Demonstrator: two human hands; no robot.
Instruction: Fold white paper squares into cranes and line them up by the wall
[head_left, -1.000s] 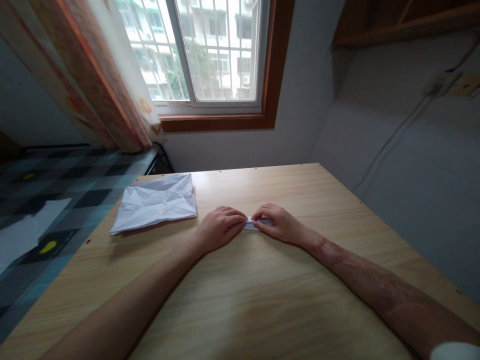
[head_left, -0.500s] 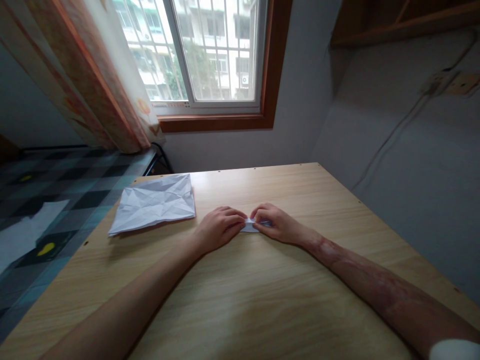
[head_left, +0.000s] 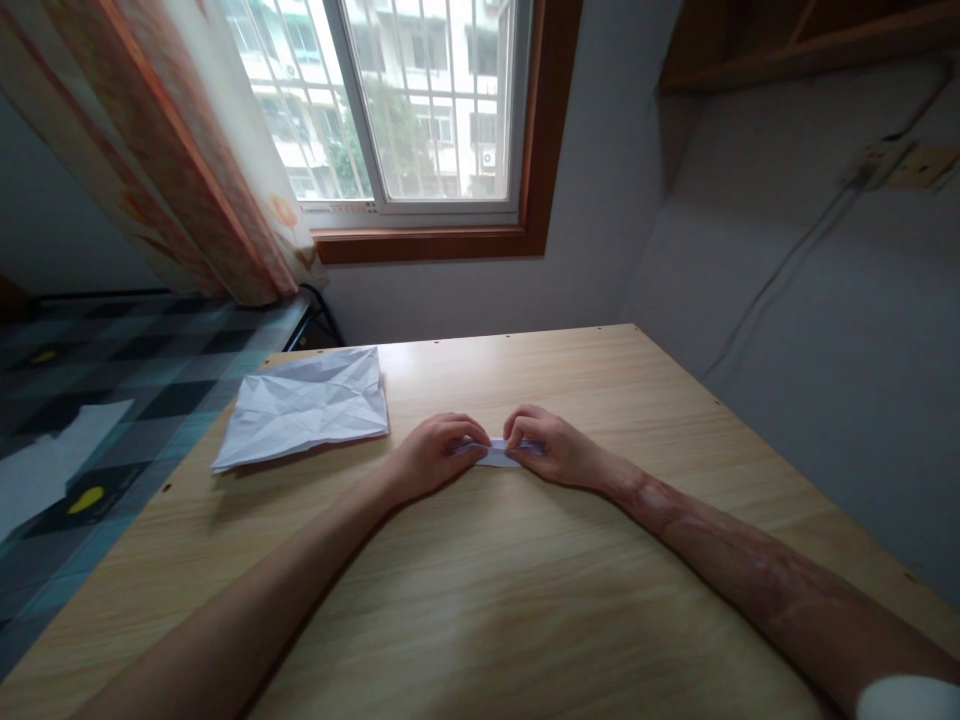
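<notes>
A small strip of folded white paper (head_left: 498, 457) lies on the wooden table (head_left: 465, 580), partly covered by my fingers. My left hand (head_left: 442, 450) is closed on its left end, thumb below and fingers curled over the top. At the right end my right hand (head_left: 547, 445) pinches the same paper between thumb and bent fingers. Only the middle of the strip shows between the two hands. To the left of my left hand rests a creased stack of white paper sheets (head_left: 311, 405), touched by neither hand.
A bed with a checked cover (head_left: 150, 340) adjoins the table's left side, with loose white paper (head_left: 60, 460) on it. Behind the table are a window (head_left: 420, 110) and a curtain (head_left: 217, 180). A cable (head_left: 772, 280) runs down the right wall.
The fingers of my left hand have shifted slightly on the strip, and a little more of the paper shows under them. My right hand stays nearly in place.
</notes>
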